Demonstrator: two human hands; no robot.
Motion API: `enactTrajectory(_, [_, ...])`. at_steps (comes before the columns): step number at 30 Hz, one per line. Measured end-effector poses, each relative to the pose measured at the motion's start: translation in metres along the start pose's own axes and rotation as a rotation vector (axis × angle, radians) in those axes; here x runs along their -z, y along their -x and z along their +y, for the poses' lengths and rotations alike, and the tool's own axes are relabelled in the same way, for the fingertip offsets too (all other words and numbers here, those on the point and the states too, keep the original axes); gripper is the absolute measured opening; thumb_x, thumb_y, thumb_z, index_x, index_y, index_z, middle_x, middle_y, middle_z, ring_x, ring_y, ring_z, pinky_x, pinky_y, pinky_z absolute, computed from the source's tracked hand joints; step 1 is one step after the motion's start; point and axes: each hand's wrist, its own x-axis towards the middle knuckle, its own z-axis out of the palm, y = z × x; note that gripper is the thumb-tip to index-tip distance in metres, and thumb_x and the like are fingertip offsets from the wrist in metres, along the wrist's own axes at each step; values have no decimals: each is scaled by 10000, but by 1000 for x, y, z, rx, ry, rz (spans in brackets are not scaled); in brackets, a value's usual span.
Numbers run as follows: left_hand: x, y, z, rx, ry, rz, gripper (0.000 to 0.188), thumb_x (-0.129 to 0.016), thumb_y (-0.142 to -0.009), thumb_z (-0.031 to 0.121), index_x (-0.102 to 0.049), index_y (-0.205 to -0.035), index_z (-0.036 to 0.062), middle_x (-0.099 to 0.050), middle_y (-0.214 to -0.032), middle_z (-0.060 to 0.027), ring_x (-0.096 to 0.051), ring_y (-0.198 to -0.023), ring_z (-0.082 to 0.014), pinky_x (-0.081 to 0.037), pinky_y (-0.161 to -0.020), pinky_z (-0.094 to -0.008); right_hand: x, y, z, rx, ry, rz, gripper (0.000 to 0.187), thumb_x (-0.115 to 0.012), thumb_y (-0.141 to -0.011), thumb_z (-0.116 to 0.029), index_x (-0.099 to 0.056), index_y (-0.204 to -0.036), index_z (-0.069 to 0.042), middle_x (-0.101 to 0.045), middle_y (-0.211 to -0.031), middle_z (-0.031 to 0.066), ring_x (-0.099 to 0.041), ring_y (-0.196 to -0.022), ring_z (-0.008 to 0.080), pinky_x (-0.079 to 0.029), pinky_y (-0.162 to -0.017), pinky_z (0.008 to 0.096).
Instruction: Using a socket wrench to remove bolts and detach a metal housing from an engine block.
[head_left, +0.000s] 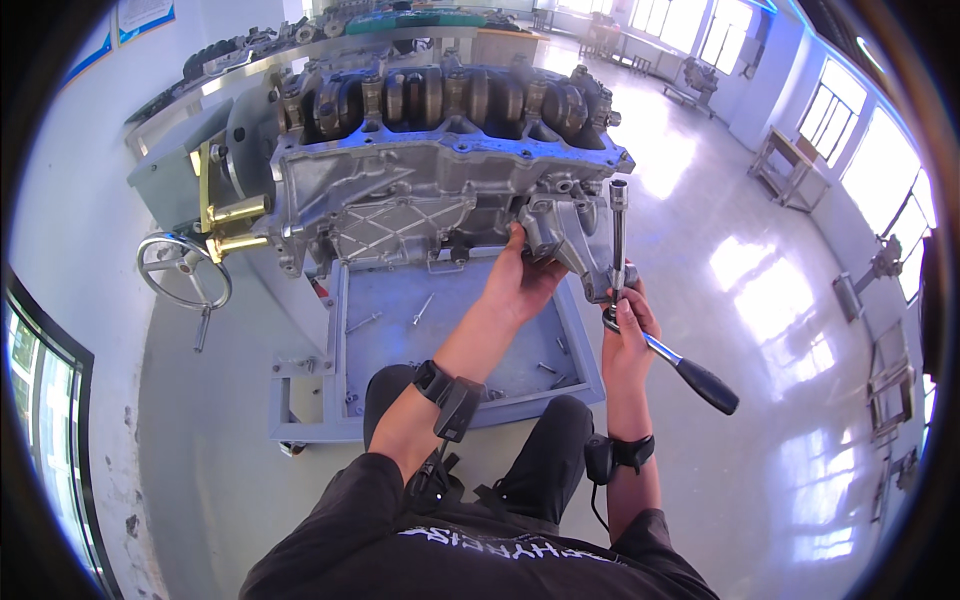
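A silver engine block (pixel 400 190) is mounted in front of me, its crankshaft (pixel 455 95) showing along the top. On its near right side sits a cast metal bracket (pixel 565 240). My left hand (pixel 525 280) grips the lower left part of this bracket, thumb up and fingers partly hidden beneath it. Right of the bracket, my right hand (pixel 634 325) is closed around the head of a ratchet wrench (pixel 665 352). The wrench's extension and socket (pixel 618 215) point upward, and its black handle slants down to the right. The socket's end touches nothing.
The block hangs from a grey engine stand (pixel 185 165) with a handwheel (pixel 185 275) at left. Below is a blue-grey tray (pixel 400 290) holding several bolts (pixel 423 308). Behind stands a bench of metal parts (pixel 250 45). My knees are close to the tray's front edge.
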Motion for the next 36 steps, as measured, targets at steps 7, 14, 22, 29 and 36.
enactTrajectory(7, [2, 1, -4, -54, -69, -31, 502, -349, -1029, 437, -472, -1282, 21, -496, -1297, -159, -475, -1236, -317, -380, -1105, -494, -6, -12, -13, -38, -77, -26, 158, -556, -902, -45, -636, -925, 89, -496, -1335, 170, -522, -1108, 212, -395, -937, 329])
enactTrajectory(14, [6, 1, -9, -96, -170, 99, 569, -429, -985, 488, -480, -1248, -15, -506, -1179, -134, -512, -1162, -280, -428, -1062, -419, -14, -11, -17, -78, 14, -43, 220, -555, -938, -105, -637, -838, 73, -500, -1319, 179, -516, -1110, 209, -432, -885, 299])
enactTrajectory(22, [13, 4, -15, -147, -163, 76, 651, -540, -942, 501, -422, -1257, -56, -449, -1212, -163, -504, -1186, -291, -462, -1049, -392, -5, -13, -8, -92, -134, 0, 281, -537, -968, -160, -635, -835, 67, -507, -1334, 178, -541, -1062, 194, -446, -784, 259])
enactTrajectory(29, [19, 7, -7, -83, -254, 58, 600, -555, -928, 512, -457, -1148, -38, -504, -1160, -163, -539, -1165, -308, -467, -1044, -449, 10, -15, 16, 13, -61, -38, 304, -515, -988, -229, -627, -889, 35, -509, -1344, 178, -530, -1132, 259, -464, -851, 363])
enactTrajectory(36, [47, -1, 2, -49, -447, -48, 663, -578, -883, 588, -485, -1206, 16, -509, -1199, -130, -568, -1144, -318, -503, -965, -434, 6, -11, 4, -41, -35, -87, 312, -492, -1003, -219, -638, -934, 49, -458, -1384, 186, -523, -1180, 284, -491, -943, 439])
